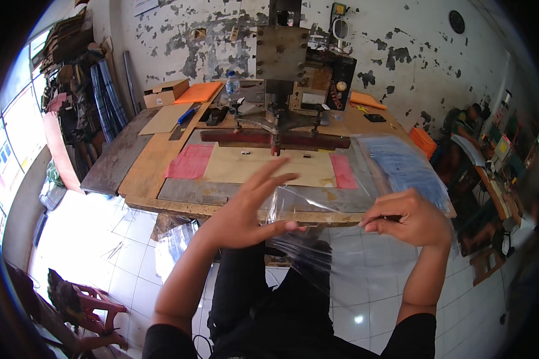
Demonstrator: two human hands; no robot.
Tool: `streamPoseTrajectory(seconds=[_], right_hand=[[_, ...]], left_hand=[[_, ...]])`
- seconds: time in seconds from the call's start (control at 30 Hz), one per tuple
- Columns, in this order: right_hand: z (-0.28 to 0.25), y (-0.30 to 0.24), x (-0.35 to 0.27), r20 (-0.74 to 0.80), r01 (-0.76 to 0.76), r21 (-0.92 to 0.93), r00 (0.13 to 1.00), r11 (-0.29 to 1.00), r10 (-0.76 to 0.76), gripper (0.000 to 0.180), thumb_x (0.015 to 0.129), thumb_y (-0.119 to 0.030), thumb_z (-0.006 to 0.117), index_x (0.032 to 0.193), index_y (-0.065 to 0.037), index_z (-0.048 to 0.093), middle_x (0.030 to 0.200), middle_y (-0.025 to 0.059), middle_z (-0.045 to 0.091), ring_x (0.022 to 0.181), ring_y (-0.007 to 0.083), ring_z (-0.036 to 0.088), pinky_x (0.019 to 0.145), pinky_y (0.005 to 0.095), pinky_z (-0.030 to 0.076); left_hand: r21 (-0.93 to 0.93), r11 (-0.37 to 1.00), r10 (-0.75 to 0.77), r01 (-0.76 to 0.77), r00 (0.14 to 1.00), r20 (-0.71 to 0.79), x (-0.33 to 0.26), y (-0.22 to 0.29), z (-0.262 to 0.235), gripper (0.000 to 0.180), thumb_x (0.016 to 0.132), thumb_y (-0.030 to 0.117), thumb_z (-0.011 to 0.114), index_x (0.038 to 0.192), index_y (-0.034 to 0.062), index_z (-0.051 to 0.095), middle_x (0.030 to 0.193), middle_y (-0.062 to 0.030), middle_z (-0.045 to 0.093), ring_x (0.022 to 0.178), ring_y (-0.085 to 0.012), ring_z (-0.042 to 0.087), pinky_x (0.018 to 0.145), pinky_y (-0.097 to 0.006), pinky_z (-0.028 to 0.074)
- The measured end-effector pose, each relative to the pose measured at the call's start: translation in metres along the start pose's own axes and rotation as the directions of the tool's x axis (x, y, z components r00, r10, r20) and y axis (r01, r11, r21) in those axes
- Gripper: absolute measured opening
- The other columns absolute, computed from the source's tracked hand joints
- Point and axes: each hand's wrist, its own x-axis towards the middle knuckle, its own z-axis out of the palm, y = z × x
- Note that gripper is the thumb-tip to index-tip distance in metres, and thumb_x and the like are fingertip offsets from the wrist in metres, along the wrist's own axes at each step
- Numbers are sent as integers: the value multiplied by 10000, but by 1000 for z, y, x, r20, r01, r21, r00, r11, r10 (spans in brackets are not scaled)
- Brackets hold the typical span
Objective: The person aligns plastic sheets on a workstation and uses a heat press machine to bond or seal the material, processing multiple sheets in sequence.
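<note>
Fingers (379,210) of the right hand (412,218) are pinched together on the edge of a clear plastic film (308,254). Those of the left hand (239,215) stand spread, thumb well apart from forefinger; whether the left thumb touches the film cannot be told. The film spans the open air between the hands, partly overlapping in view the wooden front edge (263,213) of the worktop (141,182) and hanging below it, above the tiled floor (359,299). Beyond the edge lies a grey plate (182,190), bearing a beige sheet (221,166) with pink ends. Above the sheet, the dark red bar (317,142) of a press (281,57) runs crosswise; a gap separates bar and sheet. To the right, a stack of bluish transparent sheets (404,167) extends along the worktop's side edge, just beyond the right hand. At the far left, a blue-handled tool (187,115) lies well apart from both hands, near a cardboard box (166,93).
</note>
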Motion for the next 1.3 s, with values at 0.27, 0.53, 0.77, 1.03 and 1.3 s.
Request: streamPoseTrajectory(seconds=[0.27, 0.53, 0.77, 1.03, 1.3], right_hand=[[-23, 35, 9, -51, -295, 60, 953, 954, 298, 108, 862, -37, 789, 944, 17, 744, 827, 78, 765, 701, 112, 688, 627, 256, 497], [-14, 76, 30, -84, -375, -3, 924, 927, 373, 322, 738, -225, 941, 896, -24, 744, 635, -6, 612, 535, 28, 474, 512, 224, 363], [-9, 88, 54, 102, -444, -88, 886, 892, 452, 405, 638, -253, 981, 898, -35, 760, 626, 26, 620, 515, 74, 481, 513, 251, 356], [13, 98, 52, -276, -459, -348, 883, 817, 379, 190, 809, -53, 800, 986, -8, 744, 888, 110, 670, 709, 220, 635, 615, 330, 468], [28, 103, 53, -630, -314, -573, 760, 757, -161, 268, 877, 154, 687, 1114, 36, 726, 974, 141, 683, 857, 263, 692, 723, 340, 557]], left_hand=[[-384, 748, -150, 541, 703, 696, 12, -59, 10, 391, 835, 380, 874, 968, 41, 732, 750, -12, 629, 733, -125, 572, 704, -306, 466], [-334, 795, -250, 507, 775, 581, 22, -96, -6, 251, 902, 265, 806, 931, 30, 721, 656, 3, 563, 605, -91, 452, 576, -293, 379], [-260, 776, -392, 575, 762, 516, 7, -133, -9, 271, 902, 275, 781, 897, 18, 694, 634, -56, 566, 579, -165, 499, 592, -334, 425], [-6, 928, -331, 372, 833, 444, -3, -142, -26, 178, 886, 148, 715, 840, 22, 598, 728, -113, 622, 646, -301, 620, 616, -411, 484], [-379, 620, -127, 688, 564, 816, -47, -137, -5, 428, 1001, 163, 619, 1310, -39, 402, 1400, -287, 597, 1311, -380, 604, 1052, -421, 495]])
